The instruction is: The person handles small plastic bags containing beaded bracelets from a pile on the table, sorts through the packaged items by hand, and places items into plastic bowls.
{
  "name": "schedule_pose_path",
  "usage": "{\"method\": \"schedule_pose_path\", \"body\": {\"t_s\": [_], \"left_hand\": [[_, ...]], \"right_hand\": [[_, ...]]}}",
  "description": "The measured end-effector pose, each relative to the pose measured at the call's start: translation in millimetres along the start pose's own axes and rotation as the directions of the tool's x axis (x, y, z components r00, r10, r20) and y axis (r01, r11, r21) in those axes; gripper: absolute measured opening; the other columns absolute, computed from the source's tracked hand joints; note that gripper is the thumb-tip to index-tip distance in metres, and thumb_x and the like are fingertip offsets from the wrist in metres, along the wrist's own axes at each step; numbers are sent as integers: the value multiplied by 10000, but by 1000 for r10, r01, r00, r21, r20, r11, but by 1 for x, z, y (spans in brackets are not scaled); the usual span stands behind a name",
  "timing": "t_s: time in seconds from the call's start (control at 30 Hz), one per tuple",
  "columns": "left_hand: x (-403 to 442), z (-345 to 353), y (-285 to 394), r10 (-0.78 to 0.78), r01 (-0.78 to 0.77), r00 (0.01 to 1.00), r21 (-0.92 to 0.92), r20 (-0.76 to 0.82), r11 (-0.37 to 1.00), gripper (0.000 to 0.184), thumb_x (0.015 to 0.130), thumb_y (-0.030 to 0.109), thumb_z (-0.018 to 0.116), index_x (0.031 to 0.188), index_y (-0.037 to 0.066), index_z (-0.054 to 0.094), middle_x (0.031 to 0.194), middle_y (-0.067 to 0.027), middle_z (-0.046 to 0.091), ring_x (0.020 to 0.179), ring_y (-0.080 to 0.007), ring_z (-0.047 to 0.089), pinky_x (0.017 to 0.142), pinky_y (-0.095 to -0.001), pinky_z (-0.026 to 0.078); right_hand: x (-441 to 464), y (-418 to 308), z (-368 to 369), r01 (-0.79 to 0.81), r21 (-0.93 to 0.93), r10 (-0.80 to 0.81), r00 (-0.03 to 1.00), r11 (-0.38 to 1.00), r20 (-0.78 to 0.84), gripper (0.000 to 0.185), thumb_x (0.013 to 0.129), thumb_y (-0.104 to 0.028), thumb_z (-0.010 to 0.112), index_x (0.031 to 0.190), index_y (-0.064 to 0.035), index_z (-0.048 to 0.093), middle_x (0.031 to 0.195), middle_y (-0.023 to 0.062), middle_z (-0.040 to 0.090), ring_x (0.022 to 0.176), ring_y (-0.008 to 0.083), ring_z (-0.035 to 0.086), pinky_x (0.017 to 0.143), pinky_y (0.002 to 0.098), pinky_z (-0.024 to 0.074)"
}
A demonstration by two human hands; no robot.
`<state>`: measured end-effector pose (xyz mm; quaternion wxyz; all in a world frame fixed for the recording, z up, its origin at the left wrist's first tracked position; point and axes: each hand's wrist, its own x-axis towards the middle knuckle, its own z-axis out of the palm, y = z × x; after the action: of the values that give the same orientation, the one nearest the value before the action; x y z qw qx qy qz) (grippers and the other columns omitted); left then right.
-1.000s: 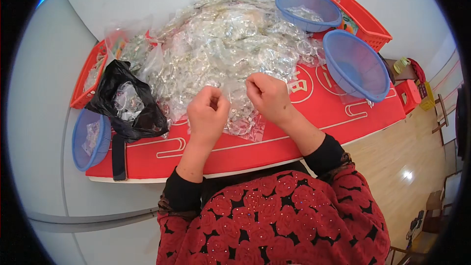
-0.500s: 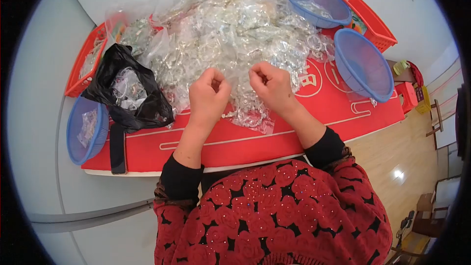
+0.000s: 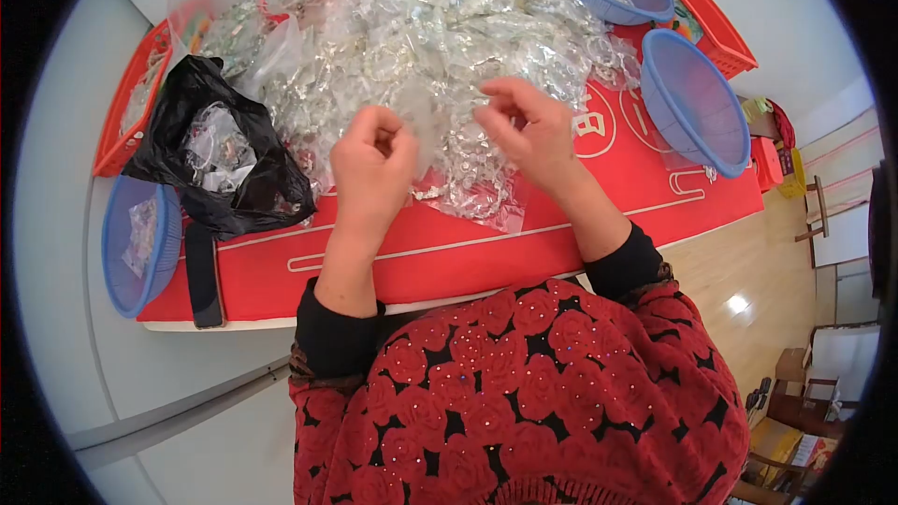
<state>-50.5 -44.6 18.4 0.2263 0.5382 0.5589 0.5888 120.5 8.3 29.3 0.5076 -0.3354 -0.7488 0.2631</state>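
My left hand [image 3: 370, 166] is closed in a pinch over the front of the pile. A blurred, see-through plastic bag [image 3: 423, 126] appears at its fingertips. My right hand [image 3: 535, 131] hovers to the right with thumb and forefinger apart and nothing visible between them. Beneath and beyond both hands spreads a large heap of small clear bags [image 3: 402, 28] with shiny, silvery pieces inside. Between the wrists, a few silvery pieces on clear plastic [image 3: 477, 194] lie at the heap's front edge.
Left of the heap sit a black plastic bag [image 3: 168, 145] holding clear packets, a red basket [image 3: 112, 145] and a blue basket [image 3: 117, 252]. A dark strip [image 3: 203, 276] lies on the red tabletop [image 3: 449, 266]. Two blue baskets [image 3: 687, 98] and a red basket [image 3: 716, 28] stand right.
My hands have moved apart, and my right thumb and forefinger have spread. A see-through bag now shows beside my left fingertips. The whole view has shifted slightly.
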Motion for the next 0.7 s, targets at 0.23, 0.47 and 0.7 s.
{"method": "schedule_pose_path", "body": {"t_s": [0.23,0.47,0.7], "left_hand": [[5,-19,1,-53,38,989,-109,-135,993,48,729,-9,531,706,17,498,575,45,466,504,-1,406,443,-153,314],[2,-19,9,-123,108,989,-167,-86,980,37,738,-4,532,739,20,504,617,50,474,531,6,396,461,-153,298],[1,-19,6,-113,100,991,-152,-77,983,36,743,3,529,734,25,501,619,50,474,527,4,393,462,-150,295]], "right_hand": [[-5,27,-21,466,-335,-348,867,819,356,205,678,-16,549,874,-62,589,840,100,572,752,257,549,633,328,451],[-2,28,-21,490,-397,-302,841,776,448,196,682,-32,551,870,-71,590,909,108,566,791,275,543,672,331,453],[4,42,-35,-117,-35,122,960,993,253,120,767,-73,537,868,-18,571,760,54,610,600,154,557,539,233,437]]}}
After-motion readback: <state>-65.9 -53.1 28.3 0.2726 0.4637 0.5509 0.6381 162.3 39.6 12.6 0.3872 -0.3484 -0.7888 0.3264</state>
